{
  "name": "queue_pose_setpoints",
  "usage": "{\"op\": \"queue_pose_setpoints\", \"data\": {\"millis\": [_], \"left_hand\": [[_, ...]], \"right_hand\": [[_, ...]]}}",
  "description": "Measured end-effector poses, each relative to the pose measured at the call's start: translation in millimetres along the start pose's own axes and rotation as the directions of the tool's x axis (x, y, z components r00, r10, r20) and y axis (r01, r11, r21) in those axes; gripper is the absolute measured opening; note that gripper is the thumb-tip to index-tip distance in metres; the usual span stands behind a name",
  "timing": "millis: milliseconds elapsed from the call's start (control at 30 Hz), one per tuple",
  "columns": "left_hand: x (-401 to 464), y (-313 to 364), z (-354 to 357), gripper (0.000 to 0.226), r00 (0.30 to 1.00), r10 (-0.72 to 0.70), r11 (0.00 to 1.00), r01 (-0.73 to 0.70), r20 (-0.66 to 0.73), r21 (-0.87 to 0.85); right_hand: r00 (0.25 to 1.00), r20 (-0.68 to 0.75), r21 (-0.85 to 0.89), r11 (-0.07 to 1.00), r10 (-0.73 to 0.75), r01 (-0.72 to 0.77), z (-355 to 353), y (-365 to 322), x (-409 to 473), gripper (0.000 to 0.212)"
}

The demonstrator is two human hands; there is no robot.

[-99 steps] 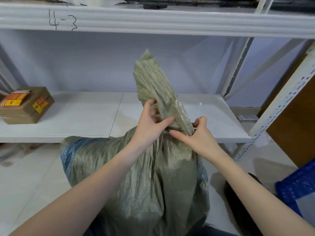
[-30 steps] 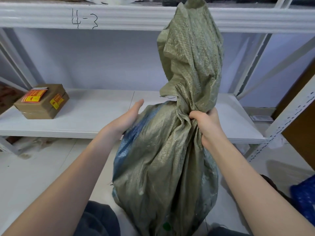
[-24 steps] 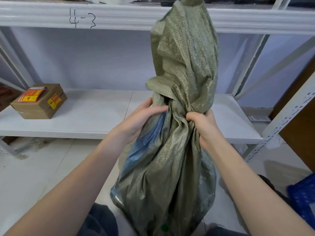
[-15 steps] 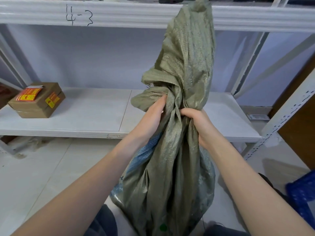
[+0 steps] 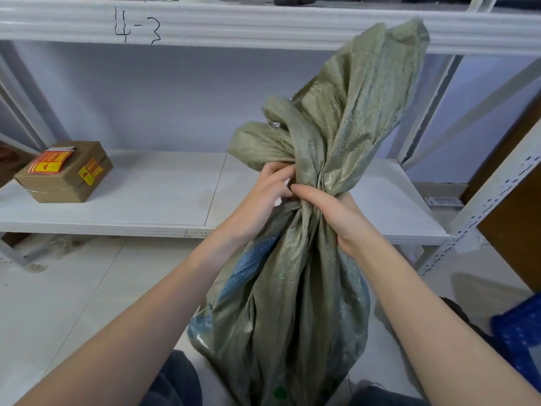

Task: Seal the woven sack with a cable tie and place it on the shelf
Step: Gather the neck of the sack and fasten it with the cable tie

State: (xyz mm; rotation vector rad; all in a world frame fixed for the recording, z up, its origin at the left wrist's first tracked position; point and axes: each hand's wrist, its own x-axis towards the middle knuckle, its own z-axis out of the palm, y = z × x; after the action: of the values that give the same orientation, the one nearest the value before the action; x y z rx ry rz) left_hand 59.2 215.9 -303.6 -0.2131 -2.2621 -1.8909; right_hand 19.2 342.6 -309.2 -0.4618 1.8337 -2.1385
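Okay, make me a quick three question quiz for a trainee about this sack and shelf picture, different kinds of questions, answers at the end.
1. True or false: both the left hand and the right hand grip the gathered neck of the olive-green woven plastic sack.
2. Multiple choice: the brown cardboard box with orange and yellow stickers sits A) on the floor, B) on the left part of the white metal shelf, C) inside the sack.
3. Fill in: the handwritten mark on the upper shelf beam reads ____.

Key: 1 true; 2 B; 3 4-3.
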Motion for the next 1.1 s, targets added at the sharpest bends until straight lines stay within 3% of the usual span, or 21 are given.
{"op": "queue_pose_setpoints", "data": {"millis": [100, 167, 267, 433, 567, 633, 700, 867, 1033, 1100], "left_hand": [[-1, -6, -1, 0.048, 0.992, -0.121, 0.985, 0.123, 0.022, -0.119], [-5, -7, -1, 0.057, 0.964, -0.205, 0.959, 0.232, 0.167, -0.163], [-8, -9, 4, 0.060, 0.916, -0.274, 0.951, 0.303, 0.292, -0.056], [-3, -9, 19, 0.083, 0.976, -0.176, 0.983, 0.166, 0.129, 0.081], [-2, -16, 31, 0.053, 0.995, -0.056, 0.998, 0.058, 0.087, -0.011], [-3, -21, 36, 0.039, 0.995, -0.099, 0.992, 0.098, -0.002, -0.082], [-4, -26, 37, 0.027, 0.979, -0.183, 0.969, 0.164, -0.090, -0.183], [-1, -25, 27, 0.025, 0.928, -0.320, 0.923, 0.259, -0.192, -0.284], [0, -19, 19, 0.035, 0.942, -0.334, 0.909, 0.314, -0.027, -0.274], [-2, -18, 22, 0.036, 0.938, -0.347, 0.909, 0.330, -0.025, -0.253]], "right_hand": [[0.996, -0.091, -0.103, 0.995, -0.012, 0.002, 1, 1, 2, 0.021], [0.995, -0.093, -0.156, 0.988, -0.032, 0.017, 2, 1, 2, 0.023], [0.993, -0.095, -0.242, 0.969, -0.074, 0.049, 3, 4, 2, 0.024], [0.991, -0.055, -0.349, 0.932, -0.123, 0.097, -1, 2, 4, 0.032], [0.995, 0.098, -0.382, 0.923, -0.022, 0.058, -9, -2, 4, 0.053], [0.991, 0.128, -0.377, 0.926, 0.048, 0.004, -15, -2, 6, 0.076], [0.992, 0.098, -0.378, 0.925, 0.082, -0.039, -21, -4, 6, 0.086], [0.997, 0.012, -0.447, 0.892, 0.075, -0.061, -38, -6, 3, 0.056], [0.987, -0.153, -0.264, 0.964, -0.042, 0.000, -38, -3, 4, 0.027], [0.960, -0.259, -0.256, 0.966, -0.108, 0.039, -35, -6, 6, 0.029]]}}
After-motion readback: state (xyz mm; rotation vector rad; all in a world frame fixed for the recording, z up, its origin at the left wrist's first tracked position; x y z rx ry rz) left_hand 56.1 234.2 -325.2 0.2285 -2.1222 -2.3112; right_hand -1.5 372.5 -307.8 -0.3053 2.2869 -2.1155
